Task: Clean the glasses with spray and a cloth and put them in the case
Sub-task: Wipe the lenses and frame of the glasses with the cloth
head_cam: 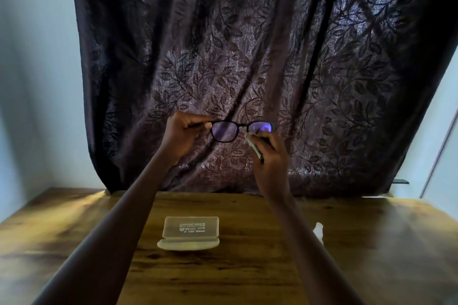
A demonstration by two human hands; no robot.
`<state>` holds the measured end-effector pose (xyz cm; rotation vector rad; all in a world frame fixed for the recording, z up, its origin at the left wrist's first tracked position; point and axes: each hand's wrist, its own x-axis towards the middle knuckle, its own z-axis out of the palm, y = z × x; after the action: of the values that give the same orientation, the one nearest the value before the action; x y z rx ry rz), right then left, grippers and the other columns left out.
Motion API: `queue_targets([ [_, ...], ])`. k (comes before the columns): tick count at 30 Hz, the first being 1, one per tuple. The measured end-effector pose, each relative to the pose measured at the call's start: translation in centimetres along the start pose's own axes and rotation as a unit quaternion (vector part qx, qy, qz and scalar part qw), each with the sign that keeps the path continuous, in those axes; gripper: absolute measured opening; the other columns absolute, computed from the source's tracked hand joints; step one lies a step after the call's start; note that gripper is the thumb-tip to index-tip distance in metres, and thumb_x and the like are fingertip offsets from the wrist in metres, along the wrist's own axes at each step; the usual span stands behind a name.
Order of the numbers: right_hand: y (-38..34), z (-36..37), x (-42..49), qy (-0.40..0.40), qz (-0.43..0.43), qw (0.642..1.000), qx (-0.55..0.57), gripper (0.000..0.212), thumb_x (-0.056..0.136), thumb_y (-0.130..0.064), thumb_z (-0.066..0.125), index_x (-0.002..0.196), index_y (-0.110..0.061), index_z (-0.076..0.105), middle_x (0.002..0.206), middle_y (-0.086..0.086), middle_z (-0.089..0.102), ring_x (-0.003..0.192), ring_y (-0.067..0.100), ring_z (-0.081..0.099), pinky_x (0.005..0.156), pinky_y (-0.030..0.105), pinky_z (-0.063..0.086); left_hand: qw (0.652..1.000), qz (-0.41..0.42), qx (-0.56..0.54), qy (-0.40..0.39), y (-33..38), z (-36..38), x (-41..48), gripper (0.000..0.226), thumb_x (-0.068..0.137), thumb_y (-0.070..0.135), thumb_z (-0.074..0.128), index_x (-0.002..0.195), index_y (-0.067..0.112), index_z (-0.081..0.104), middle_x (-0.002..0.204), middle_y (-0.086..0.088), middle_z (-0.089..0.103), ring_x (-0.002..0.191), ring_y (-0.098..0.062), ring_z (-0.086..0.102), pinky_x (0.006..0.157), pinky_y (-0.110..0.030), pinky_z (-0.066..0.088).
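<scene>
Dark-framed glasses (226, 131) are held up in the air in front of the curtain, lenses facing me. My left hand (182, 131) pinches the left temple arm. My right hand (270, 156) holds a pale folded cloth (252, 146) against the lower edge of the right lens, which it partly hides. On the wooden table (247, 267) below lies the open pale glasses case (189, 233), lid up with printed text. A small white object (318, 230), possibly the spray bottle, shows beside my right forearm.
A dark leaf-patterned curtain (247, 57) hangs behind the table. Pale walls stand on both sides, and a small dark shelf bracket (400, 181) sticks out at the right.
</scene>
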<state>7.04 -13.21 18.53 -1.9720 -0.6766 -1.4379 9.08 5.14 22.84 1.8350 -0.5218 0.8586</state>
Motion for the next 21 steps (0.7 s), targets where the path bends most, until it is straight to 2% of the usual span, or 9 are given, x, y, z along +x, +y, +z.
queue_targets([
  [3, 0.7, -0.7, -0.2, 0.022, 0.029, 0.999, 0.005, 0.032, 0.066, 0.022, 0.067, 0.097, 0.015, 0.065, 0.087, 0.027, 0.063, 0.081, 0.036, 0.061, 0.076, 0.02, 0.041, 1.0, -0.004, 0.019, 0.009, -0.2, -0.1, -0.2, 0.025, 0.076, -0.005, 0.064, 0.101, -0.004, 0.062, 0.089, -0.018, 0.068, 0.07, -0.007, 0.06, 0.065, -0.016, 0.051],
  [4, 0.9, -0.9, 0.2, 0.036, 0.039, 0.999, 0.004, 0.03, 0.066, 0.022, 0.067, 0.096, 0.015, 0.065, 0.085, 0.027, 0.062, 0.077, 0.035, 0.061, 0.071, 0.018, 0.04, 1.0, -0.004, 0.021, 0.011, -0.1, -0.2, -0.2, 0.025, 0.075, -0.004, 0.064, 0.101, -0.004, 0.062, 0.089, -0.019, 0.068, 0.07, -0.006, 0.06, 0.067, -0.017, 0.051],
  [5, 0.9, -1.0, 0.8, 0.052, 0.047, 0.998, 0.001, 0.028, 0.067, 0.022, 0.066, 0.094, 0.016, 0.065, 0.082, 0.027, 0.062, 0.074, 0.035, 0.06, 0.068, 0.016, 0.038, 1.0, -0.004, 0.02, 0.011, -0.1, -0.2, -0.2, 0.025, 0.076, -0.005, 0.064, 0.101, -0.005, 0.062, 0.088, -0.019, 0.068, 0.072, -0.013, 0.061, 0.069, -0.024, 0.052],
  [8, 0.7, -1.0, 2.5, 0.086, 0.05, 0.995, -0.001, 0.022, 0.07, 0.02, 0.064, 0.092, 0.016, 0.065, 0.081, 0.028, 0.061, 0.073, 0.034, 0.06, 0.07, 0.012, 0.035, 1.0, -0.008, -0.001, -0.001, 0.4, 0.1, -0.2, 0.025, 0.077, -0.006, 0.062, 0.101, -0.009, 0.061, 0.093, -0.021, 0.066, 0.084, -0.027, 0.06, 0.079, -0.048, 0.051],
  [9, 0.6, -0.8, 2.8, 0.088, 0.044, 0.995, 0.002, 0.022, 0.07, 0.02, 0.064, 0.092, 0.016, 0.065, 0.081, 0.028, 0.061, 0.074, 0.034, 0.06, 0.071, 0.014, 0.036, 1.0, -0.007, -0.007, -0.004, 0.5, 0.3, -0.1, 0.025, 0.077, -0.007, 0.061, 0.102, -0.011, 0.06, 0.098, -0.026, 0.065, 0.085, -0.028, 0.06, 0.081, -0.049, 0.05],
  [12, 0.0, -0.2, 2.1, 0.064, 0.019, 0.998, 0.018, 0.027, 0.069, 0.023, 0.063, 0.094, 0.015, 0.065, 0.087, 0.027, 0.062, 0.082, 0.036, 0.061, 0.078, 0.019, 0.041, 1.0, -0.008, -0.009, 0.001, 0.7, 0.7, -0.2, 0.027, 0.077, -0.006, 0.061, 0.103, -0.012, 0.059, 0.104, -0.031, 0.062, 0.089, -0.027, 0.063, 0.08, -0.035, 0.051],
  [15, 0.1, 0.0, 0.2, 0.029, 0.013, 0.999, 0.021, 0.032, 0.067, 0.023, 0.064, 0.097, 0.014, 0.065, 0.091, 0.027, 0.063, 0.089, 0.032, 0.06, 0.083, 0.022, 0.041, 1.0, -0.011, -0.006, -0.009, 0.5, 0.5, -0.4, 0.026, 0.077, -0.005, 0.061, 0.102, -0.011, 0.06, 0.105, -0.03, 0.062, 0.095, -0.034, 0.063, 0.086, -0.045, 0.05],
  [18, 0.8, -0.6, -0.4, 0.021, 0.031, 0.999, 0.021, 0.031, 0.069, 0.021, 0.064, 0.099, 0.014, 0.064, 0.09, 0.026, 0.063, 0.084, 0.033, 0.061, 0.078, 0.02, 0.041, 1.0, -0.015, 0.001, -0.015, 0.2, 0.2, -0.5, 0.025, 0.077, -0.006, 0.06, 0.101, -0.012, 0.06, 0.105, -0.029, 0.063, 0.095, -0.038, 0.063, 0.086, -0.053, 0.049],
  [21, 1.2, -1.2, 0.7, 0.051, 0.051, 0.997, 0.009, 0.027, 0.07, 0.021, 0.064, 0.096, 0.016, 0.065, 0.086, 0.028, 0.062, 0.078, 0.035, 0.061, 0.073, 0.013, 0.036, 1.0, -0.013, 0.011, -0.013, 0.3, 0.2, -0.3, 0.024, 0.078, -0.006, 0.061, 0.102, -0.009, 0.061, 0.105, -0.026, 0.064, 0.095, -0.035, 0.063, 0.085, -0.049, 0.05],
])
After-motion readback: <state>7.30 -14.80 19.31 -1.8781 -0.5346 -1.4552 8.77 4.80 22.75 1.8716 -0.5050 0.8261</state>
